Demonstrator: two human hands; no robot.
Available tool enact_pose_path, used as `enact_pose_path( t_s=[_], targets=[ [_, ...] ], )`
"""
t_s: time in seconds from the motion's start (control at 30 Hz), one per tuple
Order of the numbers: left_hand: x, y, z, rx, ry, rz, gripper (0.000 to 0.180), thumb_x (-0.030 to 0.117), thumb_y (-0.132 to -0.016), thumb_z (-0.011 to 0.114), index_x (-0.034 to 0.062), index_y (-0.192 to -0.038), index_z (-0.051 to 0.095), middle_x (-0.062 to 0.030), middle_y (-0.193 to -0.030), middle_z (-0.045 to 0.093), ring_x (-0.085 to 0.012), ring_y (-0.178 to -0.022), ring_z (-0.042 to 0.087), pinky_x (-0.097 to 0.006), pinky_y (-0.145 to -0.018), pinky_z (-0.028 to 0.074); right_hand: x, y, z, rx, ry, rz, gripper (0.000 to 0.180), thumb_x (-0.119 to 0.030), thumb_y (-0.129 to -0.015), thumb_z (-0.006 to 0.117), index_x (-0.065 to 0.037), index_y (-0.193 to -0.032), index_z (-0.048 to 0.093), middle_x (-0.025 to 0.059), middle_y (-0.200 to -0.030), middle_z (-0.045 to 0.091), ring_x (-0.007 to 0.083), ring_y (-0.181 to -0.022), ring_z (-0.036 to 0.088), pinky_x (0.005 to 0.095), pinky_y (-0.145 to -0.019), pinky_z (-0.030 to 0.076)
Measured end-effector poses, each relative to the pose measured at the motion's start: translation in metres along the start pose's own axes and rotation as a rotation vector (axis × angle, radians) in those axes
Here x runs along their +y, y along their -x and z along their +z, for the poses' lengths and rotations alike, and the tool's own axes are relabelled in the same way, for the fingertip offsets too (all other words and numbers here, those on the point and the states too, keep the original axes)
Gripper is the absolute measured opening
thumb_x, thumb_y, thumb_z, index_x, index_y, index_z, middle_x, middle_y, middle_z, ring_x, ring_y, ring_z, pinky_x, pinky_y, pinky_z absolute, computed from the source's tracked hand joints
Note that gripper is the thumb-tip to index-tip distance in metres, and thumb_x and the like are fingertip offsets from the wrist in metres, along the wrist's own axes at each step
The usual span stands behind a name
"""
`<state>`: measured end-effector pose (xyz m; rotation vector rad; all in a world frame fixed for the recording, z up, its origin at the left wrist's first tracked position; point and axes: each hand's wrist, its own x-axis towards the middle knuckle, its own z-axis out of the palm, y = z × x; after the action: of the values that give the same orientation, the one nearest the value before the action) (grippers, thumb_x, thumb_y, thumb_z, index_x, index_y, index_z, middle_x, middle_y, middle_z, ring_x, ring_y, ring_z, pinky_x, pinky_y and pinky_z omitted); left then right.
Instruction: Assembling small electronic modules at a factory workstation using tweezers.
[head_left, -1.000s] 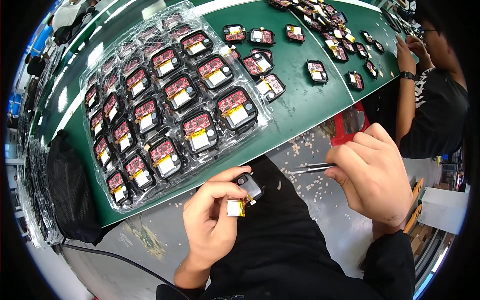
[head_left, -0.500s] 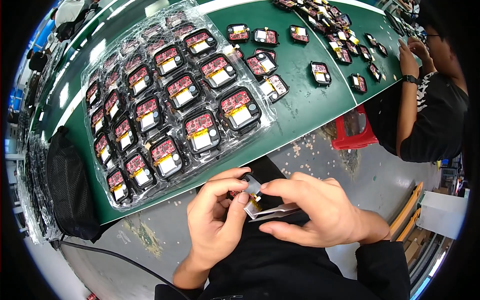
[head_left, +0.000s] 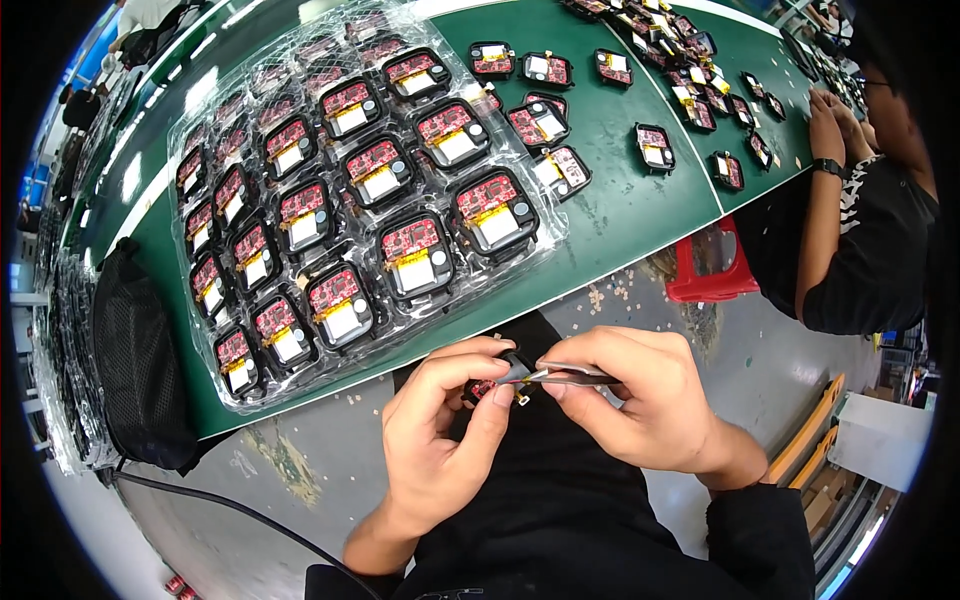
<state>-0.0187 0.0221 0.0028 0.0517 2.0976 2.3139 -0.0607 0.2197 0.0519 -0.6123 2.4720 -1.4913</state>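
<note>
My left hand [head_left: 440,432] grips a small black device housing [head_left: 480,392] between thumb and fingers, above my lap. Part of its red circuit board shows, but fingers cover most of it. From the right, my right hand [head_left: 645,405] pinches a pair of metal tweezers [head_left: 580,377], their tips reaching into the housing beside my left thumb. A small white connector [head_left: 522,399] sticks out at the housing's lower edge, near thin coloured wires. Whether the tips grip a wire is too small to tell.
On the green table [head_left: 610,230], a clear plastic tray [head_left: 440,312] holds rows of similar housings with red boards. Loose housings [head_left: 653,148] lie to its right, with a heap farther back. A black mesh bag [head_left: 145,370] sits left; a co-worker [head_left: 865,240] and red stool [head_left: 710,285] are right.
My right hand has closed its fingers round the tweezers and brought their tips to the housing. The silvery flat piece tilted out below the housing no longer shows. The view has shifted slightly.
</note>
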Motion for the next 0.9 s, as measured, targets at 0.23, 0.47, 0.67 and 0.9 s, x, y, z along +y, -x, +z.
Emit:
enact_pose_path(
  t_s=[0.23, 0.47, 0.67, 0.9],
  targets=[
    [-0.007, -0.003, 0.006, 0.07, -0.024, 0.145, 0.025, -0.013, -0.089, 0.067, -0.0027, -0.111, 0.063, -0.0177, -0.117, 0.068, -0.0119, -0.092, 0.066, -0.024, -0.076, 0.054, -0.002, -0.001, 0.005, 0.006, -0.046, 0.045, 0.02, 0.001, -0.084, 0.073, -0.001, -0.102, 0.067, 0.0129, -0.086, 0.07, 0.028, -0.073, 0.071, 0.0342, -0.063, 0.055],
    [-0.007, 0.0, 0.005, 0.056, -0.079, 0.115, 0.032, -0.012, -0.087, 0.069, -0.0036, -0.118, 0.064, -0.0195, -0.123, 0.069, -0.0149, -0.098, 0.069, -0.025, -0.079, 0.057, 0.005, -0.001, 0.011, 0.1, 0.015, -0.042, 0.025, 0.006, -0.078, 0.076, -0.002, -0.101, 0.07, 0.0118, -0.088, 0.068, 0.0273, -0.073, 0.07, 0.0338, -0.061, 0.055],
    [-0.004, -0.001, 0.007, 0.09, -0.173, 0.131, 0.033, -0.012, -0.085, 0.072, -0.0034, -0.116, 0.068, -0.0214, -0.124, 0.069, -0.0205, -0.103, 0.072, -0.027, -0.078, 0.061, 0.009, 0.0, 0.023, 0.188, 0.078, -0.061, 0.026, 0.013, -0.071, 0.076, 0.001, -0.094, 0.074, 0.0122, -0.088, 0.07, 0.0205, -0.071, 0.07, 0.0296, -0.062, 0.055],
    [-0.004, -0.001, 0.008, 0.083, -0.309, 0.234, 0.038, -0.014, -0.081, 0.073, -0.0038, -0.117, 0.068, -0.0238, -0.122, 0.07, -0.0293, -0.109, 0.072, -0.03, -0.08, 0.063, 0.009, -0.003, 0.025, 0.177, 0.044, -0.065, 0.027, 0.015, -0.071, 0.073, 0.002, -0.094, 0.073, 0.0133, -0.087, 0.071, 0.0224, -0.073, 0.072, 0.0294, -0.065, 0.057]
  ],
)
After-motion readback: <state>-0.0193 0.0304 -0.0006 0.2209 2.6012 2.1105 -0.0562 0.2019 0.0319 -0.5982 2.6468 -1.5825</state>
